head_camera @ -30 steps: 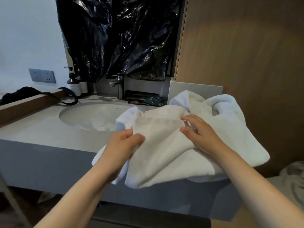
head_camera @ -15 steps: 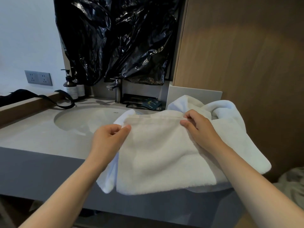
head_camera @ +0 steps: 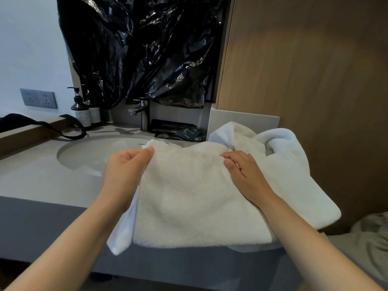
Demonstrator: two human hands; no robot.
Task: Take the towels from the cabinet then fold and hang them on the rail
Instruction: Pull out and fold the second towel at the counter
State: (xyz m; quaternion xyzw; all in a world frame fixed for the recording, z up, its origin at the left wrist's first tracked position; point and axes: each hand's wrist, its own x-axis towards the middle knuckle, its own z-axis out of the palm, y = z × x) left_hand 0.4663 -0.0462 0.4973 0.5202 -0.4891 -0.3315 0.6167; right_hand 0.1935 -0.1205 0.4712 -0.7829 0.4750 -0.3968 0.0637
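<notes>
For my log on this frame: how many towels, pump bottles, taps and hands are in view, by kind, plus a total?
towels: 2, a cream towel lying over a whiter towel
pump bottles: 2
tap: 1
hands: 2, left hand and right hand, each gripping the cream towel's far edge
total: 7

Towel [head_camera: 189, 198] hides the sink's [head_camera: 88, 158] right side — bottle [head_camera: 80, 112] labels unreadable

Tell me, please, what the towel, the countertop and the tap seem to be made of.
Towel: seemingly white terry cotton, matte, given its fuzzy pile. Countertop: probably grey stone or composite, smooth and matte. Tap: likely metal, brushed, with soft grey highlights.
</notes>
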